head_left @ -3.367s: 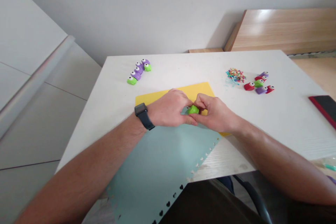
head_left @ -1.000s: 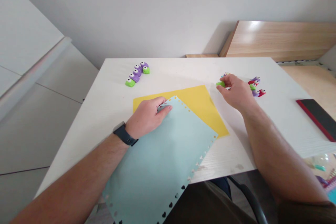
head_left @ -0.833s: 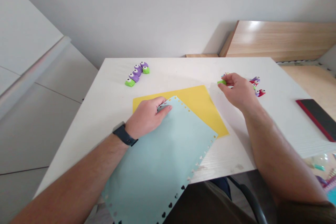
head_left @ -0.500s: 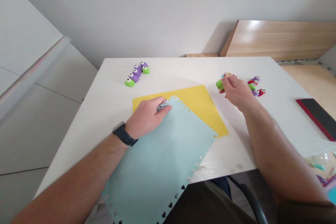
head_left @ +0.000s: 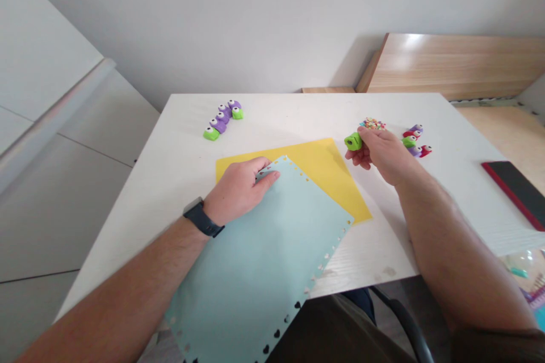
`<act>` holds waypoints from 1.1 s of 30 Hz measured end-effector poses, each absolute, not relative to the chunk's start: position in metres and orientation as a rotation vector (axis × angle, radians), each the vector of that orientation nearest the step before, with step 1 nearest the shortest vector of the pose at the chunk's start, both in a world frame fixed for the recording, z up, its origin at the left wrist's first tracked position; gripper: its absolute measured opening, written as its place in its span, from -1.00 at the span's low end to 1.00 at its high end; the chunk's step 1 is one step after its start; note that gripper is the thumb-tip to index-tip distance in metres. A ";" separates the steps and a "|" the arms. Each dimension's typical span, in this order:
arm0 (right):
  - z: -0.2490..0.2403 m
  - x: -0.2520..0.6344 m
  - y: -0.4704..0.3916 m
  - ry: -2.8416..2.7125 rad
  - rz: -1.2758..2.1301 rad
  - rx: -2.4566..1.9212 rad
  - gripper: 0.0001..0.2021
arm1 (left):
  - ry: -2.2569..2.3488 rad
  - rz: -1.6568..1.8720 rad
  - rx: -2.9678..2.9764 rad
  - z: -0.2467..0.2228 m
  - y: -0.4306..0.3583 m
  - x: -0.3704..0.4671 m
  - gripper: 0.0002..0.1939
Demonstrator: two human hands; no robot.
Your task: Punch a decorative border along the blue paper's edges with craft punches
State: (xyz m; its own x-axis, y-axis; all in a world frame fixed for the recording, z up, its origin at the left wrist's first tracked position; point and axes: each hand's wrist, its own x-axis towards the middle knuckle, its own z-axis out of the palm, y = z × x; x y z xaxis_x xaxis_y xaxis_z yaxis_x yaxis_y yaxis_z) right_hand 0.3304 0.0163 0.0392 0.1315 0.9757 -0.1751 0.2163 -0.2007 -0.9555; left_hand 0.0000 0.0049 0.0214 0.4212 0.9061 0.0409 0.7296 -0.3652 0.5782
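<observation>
My left hand point(head_left: 240, 190) grips the upper edge of a light blue sheet point(head_left: 259, 261), thumb on top. Small punched holes line the sheet's edges, some of them heart-shaped. Under it lies a yellow sheet point(head_left: 323, 173) on the white table. My right hand point(head_left: 377, 150), right of the yellow sheet, holds a small green punch point(head_left: 353, 142) between thumb and fingers. Just behind that hand is a pile of small colourful paper bits point(head_left: 373, 123).
A row of purple and green punches point(head_left: 222, 117) stands at the back left. More purple, red and green punches point(head_left: 409, 141) cluster on the right. A black and red flat object point(head_left: 515, 190) lies at the right edge. Behind is a wooden board point(head_left: 451, 65).
My right hand has turned over with the green punch and shifted slightly left, uncovering more of the paper bits. My left hand and the blue sheet are practically unmoved.
</observation>
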 end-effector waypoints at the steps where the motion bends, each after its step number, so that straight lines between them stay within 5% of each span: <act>1: 0.041 0.329 0.015 -1.184 1.153 -1.566 -0.49 | 1.383 0.489 2.200 0.022 0.005 0.000 -0.68; 33: 0.046 0.319 0.005 -1.437 1.046 -1.510 -0.47 | 1.381 0.492 2.201 0.022 0.005 0.000 -0.70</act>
State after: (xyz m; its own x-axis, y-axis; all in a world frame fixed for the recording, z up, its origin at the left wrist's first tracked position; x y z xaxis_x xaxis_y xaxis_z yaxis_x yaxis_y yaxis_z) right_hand 0.3194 0.0052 0.0464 0.0190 0.9988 -0.0447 0.3495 -0.0485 -0.9357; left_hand -0.0003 0.0049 0.0224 0.4222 0.9055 0.0421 0.7279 -0.3664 0.5796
